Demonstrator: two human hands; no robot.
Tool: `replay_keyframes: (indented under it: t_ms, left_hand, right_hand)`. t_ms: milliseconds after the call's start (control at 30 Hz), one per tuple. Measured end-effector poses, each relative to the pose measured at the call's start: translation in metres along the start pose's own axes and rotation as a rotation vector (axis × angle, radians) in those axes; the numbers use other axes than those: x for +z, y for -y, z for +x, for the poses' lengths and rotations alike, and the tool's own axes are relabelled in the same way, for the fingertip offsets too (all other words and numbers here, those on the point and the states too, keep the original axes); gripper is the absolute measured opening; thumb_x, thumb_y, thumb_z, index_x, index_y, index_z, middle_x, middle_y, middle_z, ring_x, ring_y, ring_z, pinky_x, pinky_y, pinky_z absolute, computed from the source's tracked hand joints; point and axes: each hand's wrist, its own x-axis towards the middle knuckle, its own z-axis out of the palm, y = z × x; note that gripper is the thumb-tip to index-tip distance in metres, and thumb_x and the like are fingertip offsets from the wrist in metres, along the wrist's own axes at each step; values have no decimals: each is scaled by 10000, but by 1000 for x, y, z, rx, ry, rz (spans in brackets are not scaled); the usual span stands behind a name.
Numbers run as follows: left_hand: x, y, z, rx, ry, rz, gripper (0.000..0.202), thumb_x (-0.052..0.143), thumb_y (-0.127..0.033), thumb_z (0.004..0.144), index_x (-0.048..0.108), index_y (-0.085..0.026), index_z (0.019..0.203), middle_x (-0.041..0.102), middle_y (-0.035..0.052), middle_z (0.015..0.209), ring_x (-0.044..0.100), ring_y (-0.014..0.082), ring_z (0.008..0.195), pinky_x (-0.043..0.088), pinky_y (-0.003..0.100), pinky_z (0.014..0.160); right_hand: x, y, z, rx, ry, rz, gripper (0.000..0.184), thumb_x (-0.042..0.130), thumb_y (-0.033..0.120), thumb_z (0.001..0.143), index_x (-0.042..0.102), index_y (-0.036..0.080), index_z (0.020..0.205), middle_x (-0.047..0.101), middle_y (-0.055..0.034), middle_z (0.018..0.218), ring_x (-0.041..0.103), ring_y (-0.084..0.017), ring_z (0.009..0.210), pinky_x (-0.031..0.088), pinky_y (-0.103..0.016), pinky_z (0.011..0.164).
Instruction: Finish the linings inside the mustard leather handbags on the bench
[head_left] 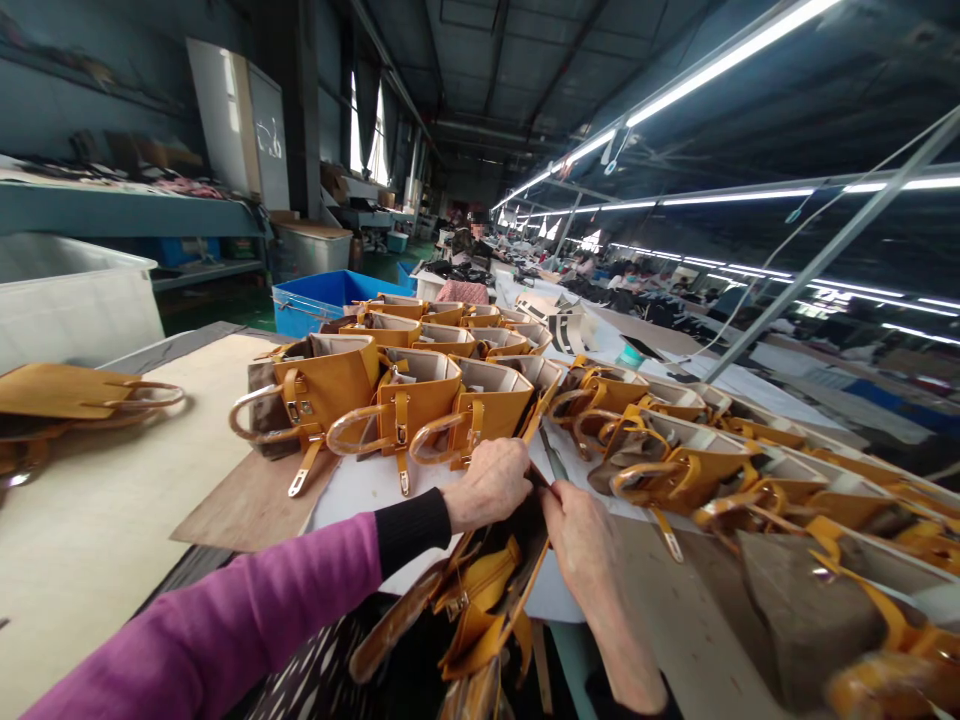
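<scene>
A mustard-yellow and dark brown handbag [487, 590] hangs at the table's front edge, close to my body. My left hand [491, 482] is closed on the dark upper edge of this bag, knuckles up. Opposite it, my right hand [585, 540] pinches the same edge, thumb and fingers pressed together. The fingertips of both hands are partly hidden. Just beyond my left hand stands a yellow handbag [491, 400] with a pale lining, its wrapped handle [439, 440] lying forward.
Rows of upright yellow handbags [326, 380] fill the table ahead, and more bags [690, 455] stand to the right. One bag [67, 395] lies flat on the cream board [150, 500] at left. A blue bin [322, 305] and a white tub [71, 290] are beyond. A metal pole [817, 265] slants at right.
</scene>
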Motion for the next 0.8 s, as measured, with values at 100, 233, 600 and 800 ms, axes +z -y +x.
replay_keyframes:
  t_ms: [100,233,600,800]
  left_hand:
    - [1,1,0,-13,14,-3,217,520,-165,703,700,-160,824,690,81,924,641,240,893,500,330,786]
    - [4,3,2,-37,25,-54,231,503,-137,695,719,-180,768,691,63,902,633,202,893,496,292,792]
    - [10,4,-1,68,-4,-116,225,533,-151,630,723,-175,748,637,23,1081,578,196,909,484,278,781]
    - [8,5,-6,178,-11,-47,164,542,-165,648,702,-178,681,575,12,1199,538,217,979,469,316,818]
  right_hand:
    - [1,0,1,17,18,2,334,328,330,893,614,241,744,675,-44,730,632,-206,739,342,-273,552]
    - [0,0,2,36,59,12,320,340,327,895,598,245,725,664,-34,697,621,-198,713,327,-273,536]
    - [-4,4,4,71,64,-97,345,318,313,905,630,224,788,696,-67,791,645,-211,769,344,-278,558]
    - [-6,6,9,102,84,-111,357,319,325,906,649,215,830,696,-81,824,650,-223,795,350,-282,566]
